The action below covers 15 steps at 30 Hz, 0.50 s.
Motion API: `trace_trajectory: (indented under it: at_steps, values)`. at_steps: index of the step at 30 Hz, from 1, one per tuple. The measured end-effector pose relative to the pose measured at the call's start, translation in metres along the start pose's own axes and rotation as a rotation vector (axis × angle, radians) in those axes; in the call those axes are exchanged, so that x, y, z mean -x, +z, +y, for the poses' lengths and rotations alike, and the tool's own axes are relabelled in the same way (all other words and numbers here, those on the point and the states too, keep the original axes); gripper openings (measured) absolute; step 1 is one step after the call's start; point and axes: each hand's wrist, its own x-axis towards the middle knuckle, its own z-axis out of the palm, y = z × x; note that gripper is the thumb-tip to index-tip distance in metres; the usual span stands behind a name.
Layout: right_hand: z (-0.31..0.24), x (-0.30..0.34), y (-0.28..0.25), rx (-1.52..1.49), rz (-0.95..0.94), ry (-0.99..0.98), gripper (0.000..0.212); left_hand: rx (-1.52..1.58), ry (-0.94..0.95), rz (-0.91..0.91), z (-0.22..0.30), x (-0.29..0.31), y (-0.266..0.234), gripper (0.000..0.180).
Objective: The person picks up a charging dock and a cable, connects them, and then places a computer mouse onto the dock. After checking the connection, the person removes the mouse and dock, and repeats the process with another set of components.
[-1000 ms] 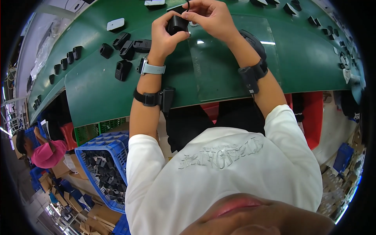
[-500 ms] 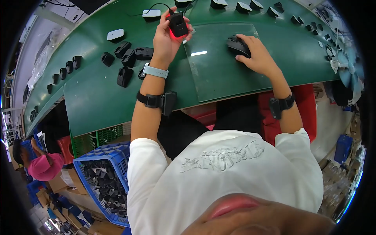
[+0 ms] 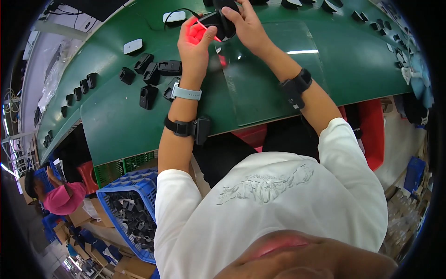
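Observation:
At the far middle of the green table, my left hand is closed around a small black boxy device with a cable at its far end. Red light from the device falls on my fingers. My right hand grips a black computer mouse tipped on its side, close against the device. Whether the two touch I cannot tell. Beneath my hands lies a clear glass sheet. Left of my left wrist, several black cradle-like housings lie in a loose group.
White-topped pieces stand along the far side, and a row of black pieces runs down the left. A blue basket full of black parts stands below the table's edge. A person in pink is at far left.
My right hand has lifted the mouse off the glass sheet and brought it left to the device. My left hand has turned the device, and its red light now shines over my fingers.

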Motion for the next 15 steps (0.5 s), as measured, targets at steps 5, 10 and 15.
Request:
trace_trajectory:
  at_steps: [5,10,15]
  values:
    - [0.009,0.011,0.003,0.105,0.013,-0.05,0.054,-0.089,-0.013,0.008,-0.006,0.003,-0.001,0.052]
    - [-0.008,0.021,0.005,0.5,-0.045,-0.182,0.077,0.069,-0.132,-0.003,-0.008,0.003,0.0,0.045]
    - [-0.014,0.026,0.005,0.714,-0.117,-0.41,0.089,0.256,-0.299,-0.01,-0.003,0.003,-0.004,0.044]
